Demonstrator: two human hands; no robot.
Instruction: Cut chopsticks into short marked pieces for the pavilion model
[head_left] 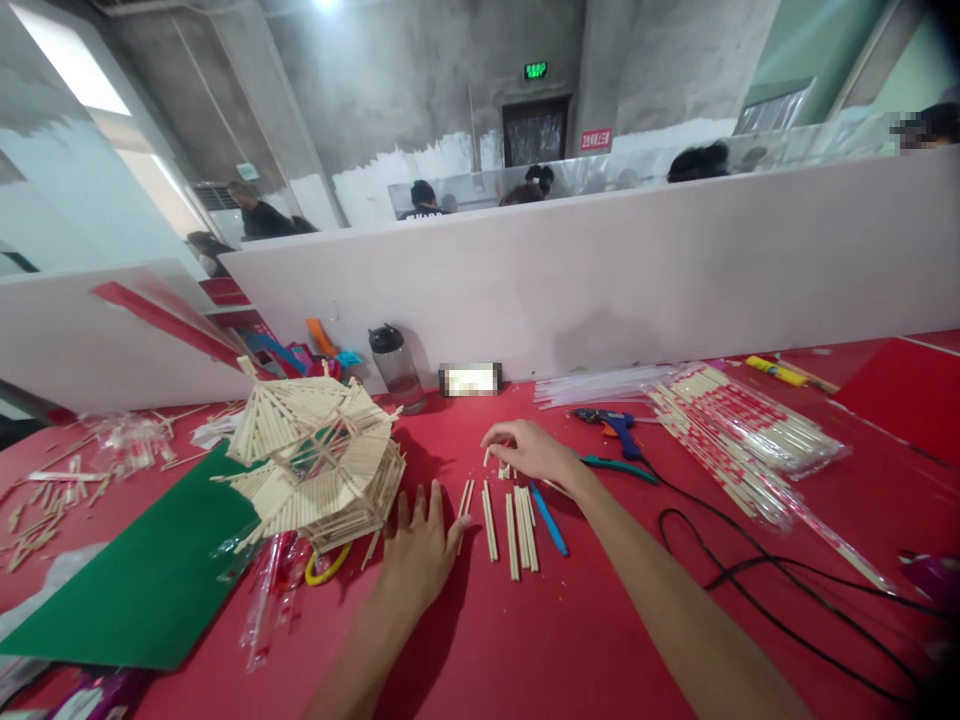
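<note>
My left hand point(424, 540) lies on the red table with its fingers spread, beside a model point(341, 490) built of thin wooden sticks with layered, fanned roofs. Its thumb reaches toward a few loose sticks point(466, 497). With fingertips pinched, my right hand point(531, 452) holds a short piece of wooden stick point(486, 457). Below that hand lie other short pieces point(507, 470), partly hidden by it. Longer cut sticks point(523, 530) lie in a row nearer me, next to a blue pen point(550, 520).
A blue glue gun point(611, 428) with a black cable point(750, 560) and green-handled pliers point(619, 466) lie right. Beyond are bagged chopsticks point(757, 420). A bottle point(397, 370) stands by the white partition point(600, 270). Green board point(142, 570) and stick scraps point(37, 520) lie left.
</note>
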